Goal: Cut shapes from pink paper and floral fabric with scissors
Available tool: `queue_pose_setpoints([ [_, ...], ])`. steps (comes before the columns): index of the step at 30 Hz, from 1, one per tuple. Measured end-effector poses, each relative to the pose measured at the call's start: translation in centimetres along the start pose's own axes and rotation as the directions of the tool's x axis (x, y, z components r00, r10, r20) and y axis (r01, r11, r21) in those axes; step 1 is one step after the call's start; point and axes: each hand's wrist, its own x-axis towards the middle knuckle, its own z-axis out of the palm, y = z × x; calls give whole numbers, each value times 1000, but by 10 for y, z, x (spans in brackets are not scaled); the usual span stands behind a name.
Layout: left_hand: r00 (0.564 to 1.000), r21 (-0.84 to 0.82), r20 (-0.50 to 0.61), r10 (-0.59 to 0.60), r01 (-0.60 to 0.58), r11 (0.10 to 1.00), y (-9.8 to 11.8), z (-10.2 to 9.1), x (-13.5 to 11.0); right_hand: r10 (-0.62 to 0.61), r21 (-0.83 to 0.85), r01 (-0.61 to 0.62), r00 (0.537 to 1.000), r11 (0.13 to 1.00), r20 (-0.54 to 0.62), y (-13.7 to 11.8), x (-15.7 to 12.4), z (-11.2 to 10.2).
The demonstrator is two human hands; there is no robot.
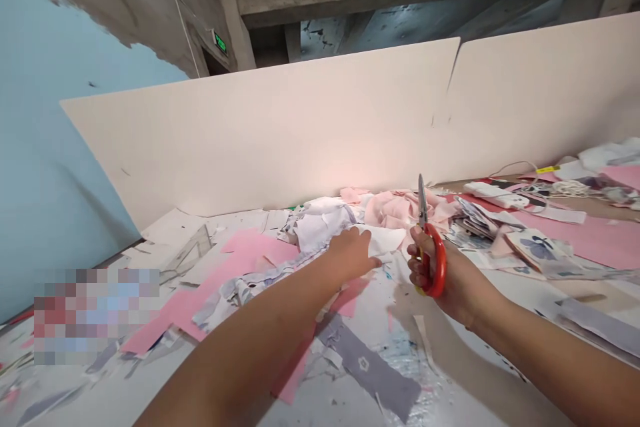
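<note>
Scissors [435, 261] with red-orange handles stand nearly upright in my right hand [440, 270], blades pointing up and looking closed together. My fingers are wrapped round the handle loops. My left hand [351, 255] reaches over the heap of scraps, palm down, its thumb spread away from the fingers. Just beyond and beside it lies white cloth [387, 237]; whether the fingertips touch it is hard to tell. A crumpled pink cloth [395, 208] sits behind, between the two hands. Below my left hand lies a grey-purple fabric strip [367, 363] with a small white flower.
Pink sheets [240, 267] and mixed scraps cover the left of the white table [470, 373]. At right are a stack of cut pieces [475, 219], a white power strip [495, 195] and bundled cord [573, 188]. An upright white panel [280, 140] closes off the back.
</note>
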Motion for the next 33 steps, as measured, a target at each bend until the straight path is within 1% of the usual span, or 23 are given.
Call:
queue_pose_setpoints([
  [3,999,-42,6,-35,35,998,-6,7,13,61,84,-55,995,995,-74,-4,5,-4],
  [5,999,-86,23,-27,29,996,-15,6,17,113,145,-97,988,985,-105,-7,6,-5],
  [8,999,-163,54,2,7,987,-31,-3,18,136,190,-115,985,975,-103,-8,8,-6],
  [10,998,-192,54,13,-2,981,-37,-8,17,130,184,-116,989,976,-70,-5,10,-5],
  [13,1000,-200,17,23,-19,980,-33,-10,15,150,172,-140,988,975,-42,1,13,-3],
  [16,999,-194,-32,40,-45,980,-14,-4,19,163,193,-143,982,971,-93,6,15,-3],
  [19,1000,-212,-3,25,-26,977,-1,0,28,156,229,-125,980,965,-121,9,19,-7],
  [21,1000,-257,29,10,-2,966,-2,-2,35,162,246,-126,978,961,-133,11,24,-11],
  [23,999,-331,43,-6,20,943,-12,-10,41,174,251,-129,971,959,-166,15,28,-13],
  [25,999,-433,29,-18,28,901,-26,-22,45,178,249,-127,965,960,-192,19,33,-10],
  [27,999,-547,-15,-34,20,837,-40,-35,48,181,249,-133,967,959,-181,23,36,-1],
  [30,993,-716,-101,-66,-27,698,-54,-55,50,207,260,-170,970,950,-124,25,42,21],
  [33,978,-837,-185,-94,-107,536,-58,-75,51,230,261,-205,971,943,-65,23,50,48],
])
